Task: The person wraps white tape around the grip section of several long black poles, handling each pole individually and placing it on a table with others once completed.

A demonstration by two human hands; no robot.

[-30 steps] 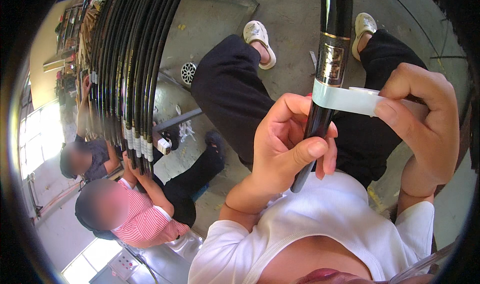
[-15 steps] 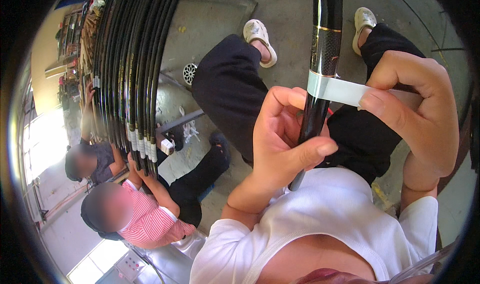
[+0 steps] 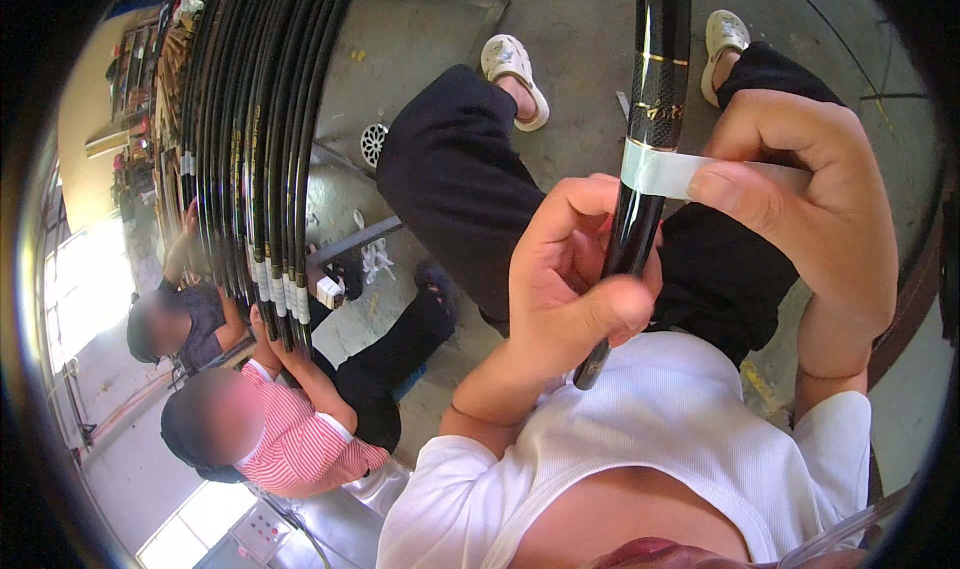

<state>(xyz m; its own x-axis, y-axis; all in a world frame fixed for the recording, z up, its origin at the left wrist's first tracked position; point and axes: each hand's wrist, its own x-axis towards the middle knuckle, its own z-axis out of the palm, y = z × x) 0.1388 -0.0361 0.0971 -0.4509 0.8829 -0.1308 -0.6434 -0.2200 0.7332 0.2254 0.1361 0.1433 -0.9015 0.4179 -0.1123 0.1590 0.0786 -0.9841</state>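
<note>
A glossy black fishing rod, ringed with thin gold bands and gold lettering, slants up from my chest to the top edge. My left hand is closed around its lower part, the thumb across the front and the butt end sticking out below. White translucent tape wraps the rod just above that hand, under a gold band. From there a short strip runs to my right hand, which pinches it between thumb and forefinger. The far end of the strip is partly hidden behind my fingers.
A row of similar black rods, with white wraps near their lower ends, stands at the left. Two people sit beside it, one in a red-striped shirt. A grey metal frame and a white perforated disc are near my knee.
The rod has turned in my left hand, so gold lettering now shows above the tape. My right hand has come slightly left, and the visible strip between it and the rod is shorter.
</note>
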